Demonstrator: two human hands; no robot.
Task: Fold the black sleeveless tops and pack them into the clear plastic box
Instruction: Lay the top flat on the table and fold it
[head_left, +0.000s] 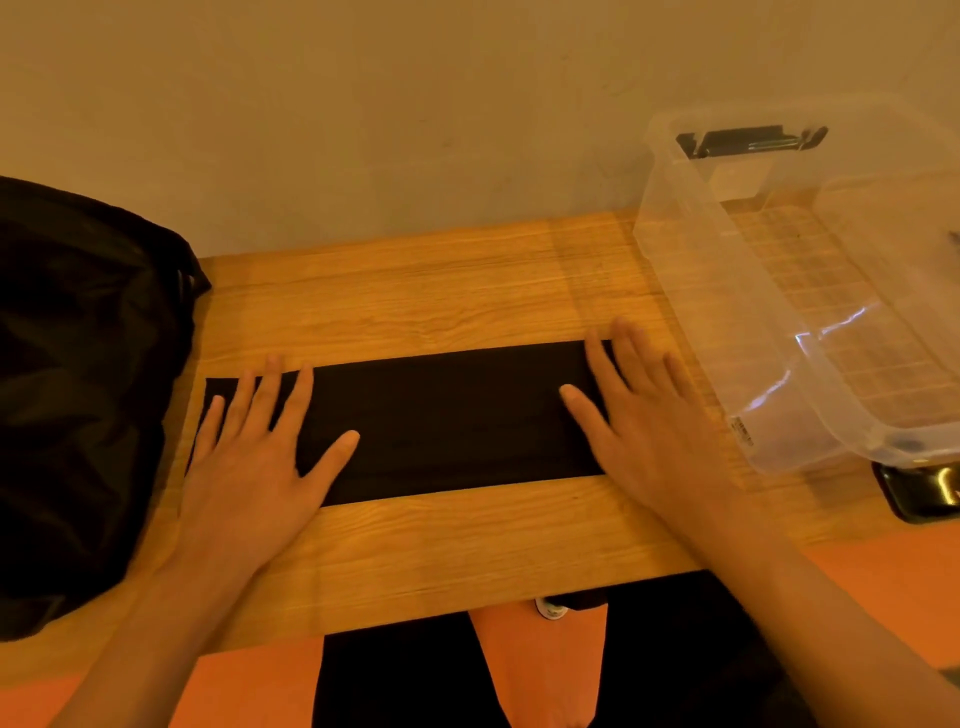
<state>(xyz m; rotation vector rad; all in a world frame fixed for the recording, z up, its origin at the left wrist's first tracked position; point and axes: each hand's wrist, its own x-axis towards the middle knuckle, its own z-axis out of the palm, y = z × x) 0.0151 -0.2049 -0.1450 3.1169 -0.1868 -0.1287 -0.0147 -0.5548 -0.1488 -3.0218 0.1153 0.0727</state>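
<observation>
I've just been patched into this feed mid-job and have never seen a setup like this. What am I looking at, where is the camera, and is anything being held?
There is no machine here: a person works with two bare hands. The single picture comes from a camera worn on the head, looking forward and down, so both arms enter from the bottom edge. On the wooden table lies one black top, folded into a long narrow strip. The left hand and the right hand lie flat on its two ends, fingers straight, pressing down; nothing is gripped. At the left sits a heap of black cloth, probably tops still to fold. At the right stands the clear plastic box, lid off, with no top visible inside. A shiny dark object lies beside it; I cannot tell what it is.
</observation>
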